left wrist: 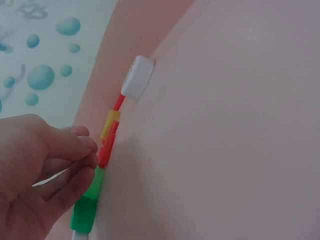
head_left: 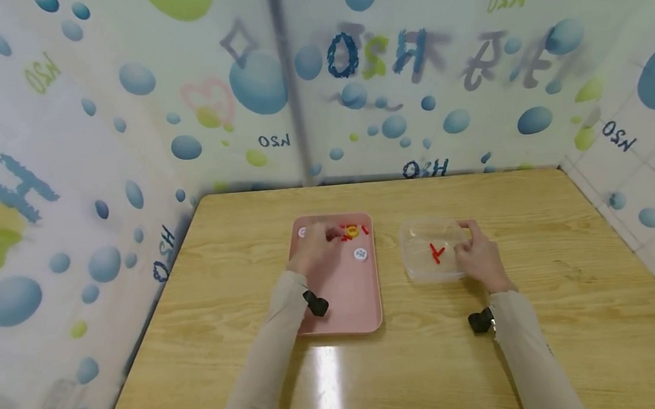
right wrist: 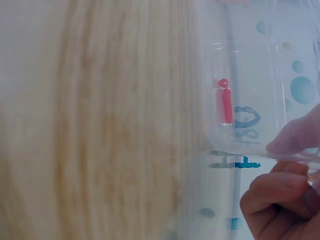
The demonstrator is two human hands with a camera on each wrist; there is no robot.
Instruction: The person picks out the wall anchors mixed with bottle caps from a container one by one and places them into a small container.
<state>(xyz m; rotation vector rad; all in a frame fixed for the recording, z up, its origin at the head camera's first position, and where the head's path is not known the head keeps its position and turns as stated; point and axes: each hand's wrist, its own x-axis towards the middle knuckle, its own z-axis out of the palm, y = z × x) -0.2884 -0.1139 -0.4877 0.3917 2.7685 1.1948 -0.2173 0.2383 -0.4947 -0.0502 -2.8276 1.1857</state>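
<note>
My left hand (head_left: 318,243) reaches over the far part of a pink tray (head_left: 347,300). Its thumb and fingertips come together beside small red sticks (left wrist: 107,150); whether a stick is between them cannot be made out. Close by are a yellow round piece (head_left: 352,231), a green piece (left wrist: 85,212) and a white disc (head_left: 360,254) with a dark mark. With thumb and fingers, my right hand (head_left: 481,260) grips the right side of a clear plastic container (head_left: 417,268). Several red sticks (head_left: 437,253) lie inside that container.
Another white disc (head_left: 302,232) sits in the tray's far left corner. Tray and container stand side by side on a wooden table (head_left: 423,365). Behind the table's far edge rises a patterned curtain (head_left: 320,120), with more of it at both sides.
</note>
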